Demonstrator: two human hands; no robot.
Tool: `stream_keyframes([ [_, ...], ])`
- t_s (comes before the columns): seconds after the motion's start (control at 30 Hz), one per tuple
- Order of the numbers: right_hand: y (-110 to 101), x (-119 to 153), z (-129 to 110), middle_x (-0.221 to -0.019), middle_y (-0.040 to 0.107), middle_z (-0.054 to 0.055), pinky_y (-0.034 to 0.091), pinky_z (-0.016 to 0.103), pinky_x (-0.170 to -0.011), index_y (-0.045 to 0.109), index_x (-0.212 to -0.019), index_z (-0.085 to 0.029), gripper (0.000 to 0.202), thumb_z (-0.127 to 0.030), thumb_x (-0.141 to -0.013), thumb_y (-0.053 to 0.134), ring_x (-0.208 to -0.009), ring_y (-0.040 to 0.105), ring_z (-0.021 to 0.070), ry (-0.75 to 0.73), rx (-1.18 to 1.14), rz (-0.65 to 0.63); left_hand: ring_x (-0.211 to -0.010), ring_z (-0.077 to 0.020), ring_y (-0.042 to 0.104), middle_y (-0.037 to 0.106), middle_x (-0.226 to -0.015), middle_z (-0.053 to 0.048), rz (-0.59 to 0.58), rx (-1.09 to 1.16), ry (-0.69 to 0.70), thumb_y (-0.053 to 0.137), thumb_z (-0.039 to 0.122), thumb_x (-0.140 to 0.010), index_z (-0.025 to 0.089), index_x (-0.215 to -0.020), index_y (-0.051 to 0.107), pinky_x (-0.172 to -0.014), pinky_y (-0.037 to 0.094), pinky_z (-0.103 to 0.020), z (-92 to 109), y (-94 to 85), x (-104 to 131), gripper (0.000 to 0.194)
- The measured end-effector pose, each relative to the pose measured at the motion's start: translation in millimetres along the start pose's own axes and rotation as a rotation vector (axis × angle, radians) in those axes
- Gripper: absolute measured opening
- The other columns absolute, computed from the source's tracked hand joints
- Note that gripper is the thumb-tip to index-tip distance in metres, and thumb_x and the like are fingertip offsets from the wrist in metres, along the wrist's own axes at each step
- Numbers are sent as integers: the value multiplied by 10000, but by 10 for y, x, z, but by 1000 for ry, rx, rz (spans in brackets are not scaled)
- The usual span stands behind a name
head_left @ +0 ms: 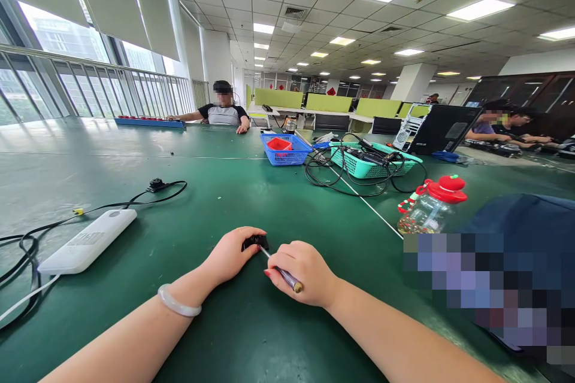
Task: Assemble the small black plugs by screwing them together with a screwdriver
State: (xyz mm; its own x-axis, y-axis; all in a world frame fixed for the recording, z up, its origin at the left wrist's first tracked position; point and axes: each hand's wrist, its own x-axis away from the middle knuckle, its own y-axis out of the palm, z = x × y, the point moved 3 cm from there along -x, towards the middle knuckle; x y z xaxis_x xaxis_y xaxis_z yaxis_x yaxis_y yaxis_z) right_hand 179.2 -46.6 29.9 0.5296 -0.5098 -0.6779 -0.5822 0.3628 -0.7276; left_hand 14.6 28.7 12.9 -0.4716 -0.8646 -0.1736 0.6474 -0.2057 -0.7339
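Near the middle of the green table, my left hand is closed around a small black part and steadies it on the tabletop. The part's exact kind is too small to make out. My right hand grips a screwdriver with a dark handle and a brass-coloured end. Its thin metal shaft slants up and left, and the tip meets the black part beside my left thumb. A pale bangle circles my left wrist.
To the left lie a white power bank and black cables. Ahead are a blue basket, a teal basket of cables and a computer case. A red-lidded bottle stands right. A person sits across the table.
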Motion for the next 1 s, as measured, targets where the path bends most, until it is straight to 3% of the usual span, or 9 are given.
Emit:
stream_keyframes([
  [0.37,16,4,9,-644,546,-14,329,249,-549,570,-740,-199,178,-260,-886,488,-530,422,112,61,-84,-38,-1089,-218,604,680,-1158,-18,-10,-10,-5,504,255,-805,249,-1112,650,-1007,458,-365,-4,4,-1,340],
  [0.67,24,28,105,-692,580,-12,393,226,-609,540,-756,-206,167,-264,-898,472,-617,507,107,276,-418,-112,-1096,-223,598,677,-1164,-14,-23,-8,-5,513,285,-814,255,-1118,649,-1003,459,-367,-29,7,-5,335],
  [1.0,132,84,287,-493,438,-67,351,216,-477,523,-754,-202,337,-480,-928,444,-435,421,88,606,-767,-28,-1090,-223,603,675,-1170,-19,-22,-19,6,528,324,-828,260,-1120,651,-999,467,-360,-34,4,-15,323],
])
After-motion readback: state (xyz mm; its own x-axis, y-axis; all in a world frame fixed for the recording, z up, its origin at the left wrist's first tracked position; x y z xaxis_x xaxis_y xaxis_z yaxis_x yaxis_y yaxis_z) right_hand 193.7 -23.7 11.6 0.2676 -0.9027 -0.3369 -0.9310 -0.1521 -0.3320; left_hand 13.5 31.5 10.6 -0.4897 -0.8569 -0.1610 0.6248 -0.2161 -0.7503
